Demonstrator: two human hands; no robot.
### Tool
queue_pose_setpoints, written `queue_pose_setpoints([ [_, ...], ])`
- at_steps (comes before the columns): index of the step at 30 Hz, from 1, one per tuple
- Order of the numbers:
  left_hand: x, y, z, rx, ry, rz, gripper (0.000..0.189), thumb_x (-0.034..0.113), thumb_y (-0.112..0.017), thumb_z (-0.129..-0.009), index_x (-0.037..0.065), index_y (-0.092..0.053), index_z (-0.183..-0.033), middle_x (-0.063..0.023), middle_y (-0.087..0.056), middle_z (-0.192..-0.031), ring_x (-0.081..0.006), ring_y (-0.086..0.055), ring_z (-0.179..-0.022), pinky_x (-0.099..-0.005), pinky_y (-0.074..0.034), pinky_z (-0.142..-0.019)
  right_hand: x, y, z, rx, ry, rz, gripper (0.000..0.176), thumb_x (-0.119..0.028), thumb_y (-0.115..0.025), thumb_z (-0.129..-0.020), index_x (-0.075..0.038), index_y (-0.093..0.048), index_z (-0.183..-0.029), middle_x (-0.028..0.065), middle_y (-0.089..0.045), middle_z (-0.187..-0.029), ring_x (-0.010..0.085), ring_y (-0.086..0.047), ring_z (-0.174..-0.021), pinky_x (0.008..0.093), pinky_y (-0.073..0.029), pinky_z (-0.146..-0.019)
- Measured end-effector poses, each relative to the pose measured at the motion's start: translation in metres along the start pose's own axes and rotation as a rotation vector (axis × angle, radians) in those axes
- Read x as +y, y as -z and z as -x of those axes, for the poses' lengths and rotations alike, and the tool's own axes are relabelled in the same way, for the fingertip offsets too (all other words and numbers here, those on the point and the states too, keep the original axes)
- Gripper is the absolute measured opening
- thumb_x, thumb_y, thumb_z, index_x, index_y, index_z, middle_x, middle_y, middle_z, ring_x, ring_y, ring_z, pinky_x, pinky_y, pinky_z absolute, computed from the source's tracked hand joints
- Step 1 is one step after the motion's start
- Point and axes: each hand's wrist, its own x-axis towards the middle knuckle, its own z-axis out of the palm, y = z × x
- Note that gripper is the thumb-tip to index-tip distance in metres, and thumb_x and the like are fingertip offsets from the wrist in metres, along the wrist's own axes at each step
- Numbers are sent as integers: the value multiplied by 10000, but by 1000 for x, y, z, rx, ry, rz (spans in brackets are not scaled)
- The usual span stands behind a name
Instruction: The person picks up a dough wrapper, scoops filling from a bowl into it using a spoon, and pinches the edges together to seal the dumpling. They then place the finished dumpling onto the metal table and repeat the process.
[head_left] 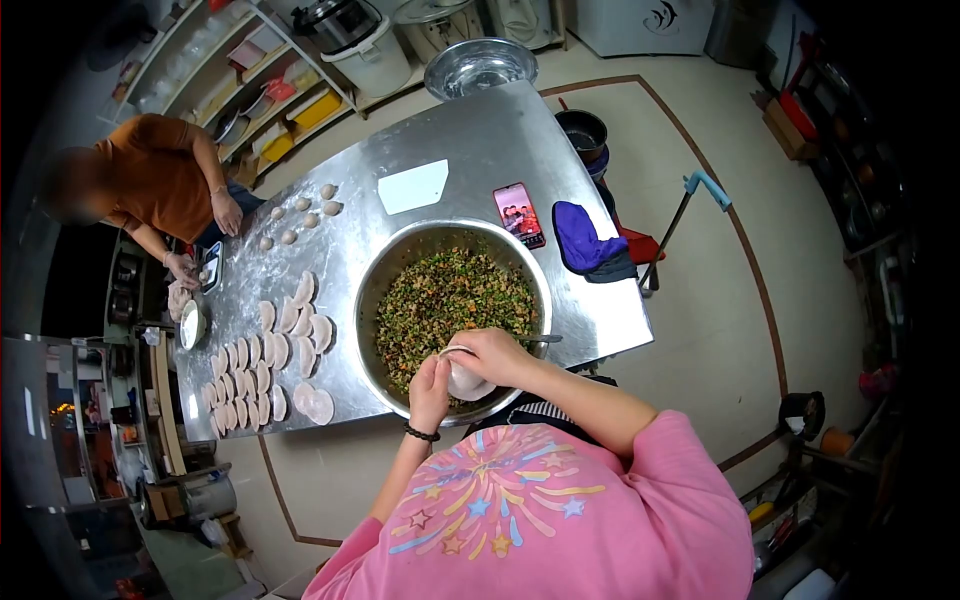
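- Two-handed grip, pinching the edge of a pale wrapper (468, 384) between left hand (429, 393) and right hand (494, 358), above the near side of a steel bowl (366, 320).
- Inside, chopped filling (450, 285).
- Left, on the bench (490, 130), rows of folded dumplings (280, 350).
- Near the far rim, phone (518, 215) and white board (413, 187).
- Across, person in orange (160, 170).

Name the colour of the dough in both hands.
The dough is off-white; head view.

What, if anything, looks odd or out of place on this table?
The phone, its screen lit, and the purple cloth item seem a little out of place: both lie on the metal table where food is being made, right of the big bowl.
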Motion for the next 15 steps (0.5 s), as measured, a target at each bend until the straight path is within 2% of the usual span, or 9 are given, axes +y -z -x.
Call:
queue_pose_setpoints([
  [2,-2,-4,0,74,-9,84,243,211,-443,-945,10,-562,-1013,-9,-570,-853,-68,-496,-786,-228,-417,-690,0,-3,1,84,10,-2,189,-205,-554,-825,-44,-626,-894,139,-627,-843,317,-610,-772,378,-476,-671],
  [6,5,0,0,7,-36,1,233,210,-443,-946,18,-562,-1004,-2,-566,-844,-63,-491,-778,-218,-411,-682,-3,-2,0,98,60,-36,189,-204,-557,-823,-40,-625,-889,134,-626,-858,315,-608,-779,379,-476,-682],
  [9,8,-2,-1,27,37,27,235,217,-431,-956,22,-556,-997,15,-547,-894,-51,-466,-826,-208,-392,-719,-4,-3,-1,115,56,13,169,-188,-542,-818,-42,-617,-855,122,-624,-829,304,-601,-802,382,-474,-694],
  [11,11,-5,-1,21,38,132,238,220,-430,-957,21,-557,-988,19,-554,-888,-52,-475,-816,-205,-395,-711,-7,-4,-2,218,36,-90,169,-188,-541,-818,-41,-617,-855,121,-623,-833,304,-599,-804,383,-474,-698],
  [15,1,-1,-4,17,16,31,246,226,-429,-958,17,-556,-976,22,-557,-879,-55,-481,-801,-200,-396,-698,0,-2,-3,84,95,12,162,-180,-546,-820,-38,-615,-857,120,-623,-841,304,-600,-801,377,-475,-698],
])
